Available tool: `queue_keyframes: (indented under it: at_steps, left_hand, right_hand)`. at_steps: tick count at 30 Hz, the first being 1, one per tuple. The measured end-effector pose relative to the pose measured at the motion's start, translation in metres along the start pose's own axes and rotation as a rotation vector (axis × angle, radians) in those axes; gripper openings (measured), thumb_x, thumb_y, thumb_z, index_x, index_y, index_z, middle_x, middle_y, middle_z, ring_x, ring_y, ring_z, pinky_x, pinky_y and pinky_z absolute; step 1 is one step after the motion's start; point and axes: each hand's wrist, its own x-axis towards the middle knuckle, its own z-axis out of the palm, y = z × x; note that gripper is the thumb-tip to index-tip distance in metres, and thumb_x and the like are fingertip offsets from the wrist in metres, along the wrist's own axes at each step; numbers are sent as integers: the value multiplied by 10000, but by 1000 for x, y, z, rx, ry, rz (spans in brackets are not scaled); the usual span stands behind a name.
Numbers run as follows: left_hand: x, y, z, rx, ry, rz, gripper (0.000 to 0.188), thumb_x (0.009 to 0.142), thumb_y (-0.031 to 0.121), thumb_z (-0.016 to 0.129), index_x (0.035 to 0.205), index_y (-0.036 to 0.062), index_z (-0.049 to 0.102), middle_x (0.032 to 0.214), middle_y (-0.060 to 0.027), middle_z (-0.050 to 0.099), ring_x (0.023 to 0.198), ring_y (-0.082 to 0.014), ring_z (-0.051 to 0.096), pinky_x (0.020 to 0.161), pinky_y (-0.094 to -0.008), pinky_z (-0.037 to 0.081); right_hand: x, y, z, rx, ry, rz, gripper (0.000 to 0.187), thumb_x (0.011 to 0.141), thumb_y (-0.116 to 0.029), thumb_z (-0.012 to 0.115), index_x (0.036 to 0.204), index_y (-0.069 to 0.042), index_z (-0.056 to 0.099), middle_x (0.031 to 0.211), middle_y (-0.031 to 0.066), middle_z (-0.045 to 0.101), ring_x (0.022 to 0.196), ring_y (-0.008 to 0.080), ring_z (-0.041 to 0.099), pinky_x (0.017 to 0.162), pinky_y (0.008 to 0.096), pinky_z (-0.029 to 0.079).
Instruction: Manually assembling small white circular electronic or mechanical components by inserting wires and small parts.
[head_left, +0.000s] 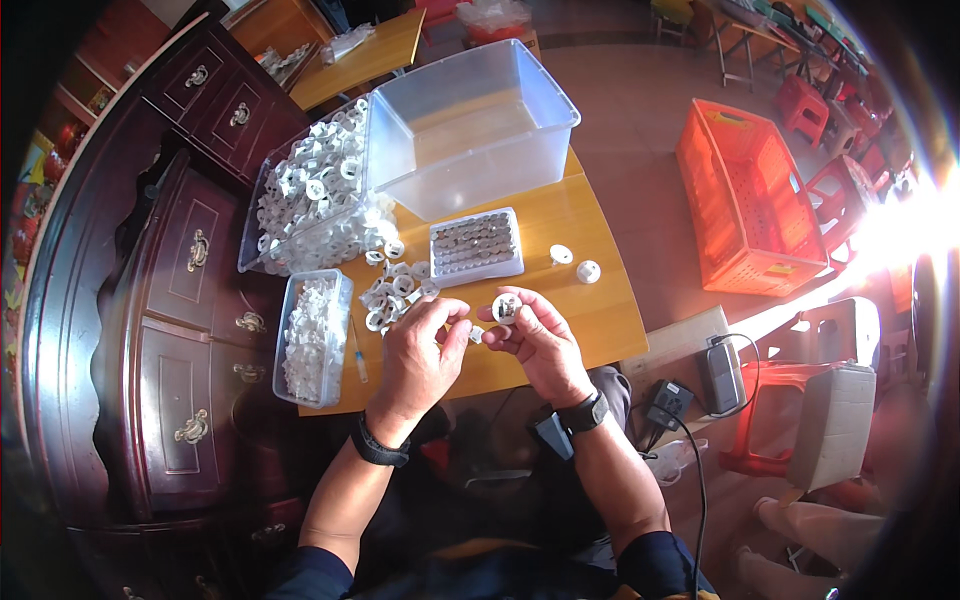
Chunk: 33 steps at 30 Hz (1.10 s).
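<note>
My right hand (545, 355) grips a small round white plastic part (506, 308) between thumb and fingers, its cupped side with a dark and metallic inside turned up. My left hand (420, 350) is closed in a pinch just left of it. A small whitish piece (476, 334) shows between the two hands; whether the left fingertips hold it is hard to see. Loose white plastic rings (392, 292) lie piled beyond my left hand. Past both hands stands a white tray (463, 270) with rows of small round metallic pieces. Two white round parts (588, 271) sit to its right.
A clear bin (250, 235) heaped with white rings stands at the left, beside a large clear tub (480, 165). A smaller box (342, 345) holds small translucent pieces, with a thin pen-like tool (358, 352) alongside. Dark drawers (185, 345) border the table's left; an orange crate (745, 245) stands right.
</note>
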Motion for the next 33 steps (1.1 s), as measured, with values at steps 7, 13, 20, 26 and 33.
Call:
queue_keyframes:
  at_steps: [7,13,20,26,33]
  left_hand:
    - [2,12,-5,-25,3,8,101,871,-1,681,967,9,651,866,-109,659,709,-222,675,570,-305,551]
    - [4,21,-6,-17,-21,13,159,818,-20,735,953,20,660,825,-56,619,676,-128,621,566,-248,505]
    - [5,25,-6,36,-84,13,173,820,44,742,974,56,666,876,-67,656,780,-193,680,605,-299,561]
    - [4,24,-4,19,-83,22,193,823,42,736,1000,58,661,889,-70,654,779,-200,680,607,-302,563]
    - [5,25,-4,32,-76,27,186,823,33,728,994,57,660,872,-69,645,774,-200,677,604,-305,569]
  right_hand:
    - [0,0,3,28,2,8,327,1049,-234,525,1308,-38,559,1159,133,692,948,184,691,892,324,546]
    - [0,0,3,24,-4,18,318,1049,-230,527,1296,-34,569,1146,128,695,934,167,683,885,321,549]
    - [-1,2,3,40,10,4,322,1044,-206,542,1315,-34,567,1148,98,688,906,109,647,876,305,546]
    - [-1,4,0,46,-22,-8,328,1040,-181,546,1334,-35,558,1184,70,670,939,108,646,896,316,548]
    - [-1,5,-2,47,-39,-6,330,1033,-169,558,1340,-49,557,1204,76,667,975,116,649,913,320,545]
